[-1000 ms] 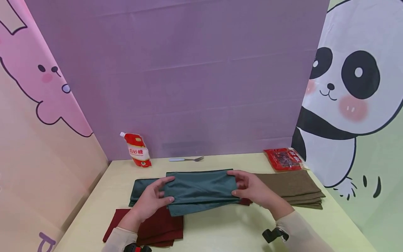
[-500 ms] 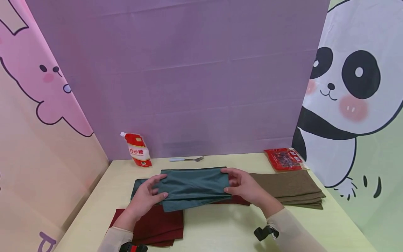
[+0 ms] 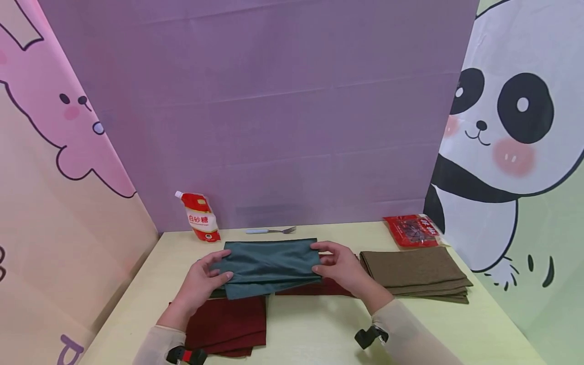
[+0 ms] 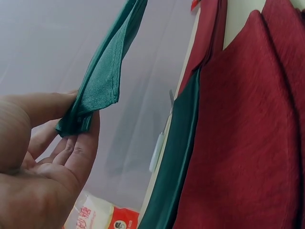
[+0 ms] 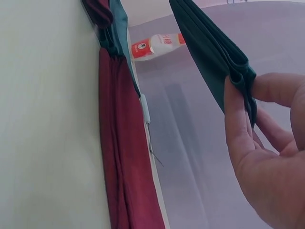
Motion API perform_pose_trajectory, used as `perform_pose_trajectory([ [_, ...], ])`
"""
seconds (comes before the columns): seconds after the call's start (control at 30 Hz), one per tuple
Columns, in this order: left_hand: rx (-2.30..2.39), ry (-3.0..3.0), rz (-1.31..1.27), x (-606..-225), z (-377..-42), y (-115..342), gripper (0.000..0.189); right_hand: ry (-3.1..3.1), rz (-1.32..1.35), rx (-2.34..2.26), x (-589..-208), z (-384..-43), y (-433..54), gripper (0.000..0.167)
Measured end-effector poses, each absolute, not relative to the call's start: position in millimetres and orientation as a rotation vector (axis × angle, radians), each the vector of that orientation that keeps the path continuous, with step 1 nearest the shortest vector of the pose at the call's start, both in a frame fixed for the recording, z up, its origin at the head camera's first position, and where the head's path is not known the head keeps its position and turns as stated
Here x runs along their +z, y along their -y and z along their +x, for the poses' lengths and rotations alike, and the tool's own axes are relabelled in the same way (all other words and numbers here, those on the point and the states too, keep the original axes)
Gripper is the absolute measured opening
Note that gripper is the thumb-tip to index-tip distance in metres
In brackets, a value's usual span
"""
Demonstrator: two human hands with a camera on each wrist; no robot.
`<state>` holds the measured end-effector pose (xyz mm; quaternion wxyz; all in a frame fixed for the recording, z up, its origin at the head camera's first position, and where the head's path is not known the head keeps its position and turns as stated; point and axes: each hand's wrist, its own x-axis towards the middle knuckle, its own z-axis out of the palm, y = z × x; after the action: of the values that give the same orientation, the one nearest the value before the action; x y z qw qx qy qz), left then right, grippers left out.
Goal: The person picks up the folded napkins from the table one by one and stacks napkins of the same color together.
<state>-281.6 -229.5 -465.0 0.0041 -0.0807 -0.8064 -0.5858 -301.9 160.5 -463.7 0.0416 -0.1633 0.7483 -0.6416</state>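
Observation:
Both hands hold a folded teal cloth [image 3: 274, 263] up above the table, one at each short end. The left hand [image 3: 201, 279] pinches its left edge between thumb and fingers, and the layered corner shows in the left wrist view. At the other end the right hand [image 3: 342, 268] pinches the stacked folds, seen edge-on in the right wrist view. Beneath lies another teal cloth [image 4: 176, 162], mostly hidden in the head view. A dark red folded cloth [image 3: 228, 322] is at front left, and more dark red cloth [image 3: 315, 289] shows under the held one.
A brown folded cloth stack [image 3: 415, 271] lies on the right of the table [image 3: 319, 329]. Along the back are a red-and-white spouted bag [image 3: 199, 218], a fork [image 3: 274, 230] and a red packet [image 3: 412, 231]. A purple sheet [image 3: 292, 126] hangs behind.
Both hands have carried the held teal cloth leftward and slightly toward the back. More of the dark red cloth behind it now shows, and the lower teal cloth is more covered.

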Motion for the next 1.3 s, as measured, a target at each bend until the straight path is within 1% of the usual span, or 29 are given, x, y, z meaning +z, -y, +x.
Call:
perform_pose_trajectory([
  [0.2,-1.842,2.541,-0.291,-466.1,-282.0,238.3,0.059,-2.371,-0.353,-1.968,-468.4,-303.6,-146.9,0.045],
  [0.37,-1.828,2.553,-0.35,-465.4,-283.4,246.1,0.059,-2.425,-0.336,-1.956,-471.1,-305.2,-139.6,0.039],
  [0.6,-1.767,2.597,-0.316,-460.7,-285.9,255.8,0.058,-2.395,-0.378,-1.96,-475.5,-311.0,-127.1,0.04],
  [0.8,-1.708,2.622,-0.281,-457.4,-287.3,264.6,0.057,-2.407,-0.4,-1.946,-477.5,-314.1,-113.4,0.037],
  [1.03,-1.746,2.579,-0.238,-459.1,-292.6,275.1,0.056,-2.404,-0.37,-1.932,-472.1,-313.8,-96.3,0.041],
  [1.3,-1.723,2.581,-0.128,-461.7,-296.6,283.4,0.054,-2.366,-0.425,-1.934,-477.8,-323.8,-85.7,0.044],
])
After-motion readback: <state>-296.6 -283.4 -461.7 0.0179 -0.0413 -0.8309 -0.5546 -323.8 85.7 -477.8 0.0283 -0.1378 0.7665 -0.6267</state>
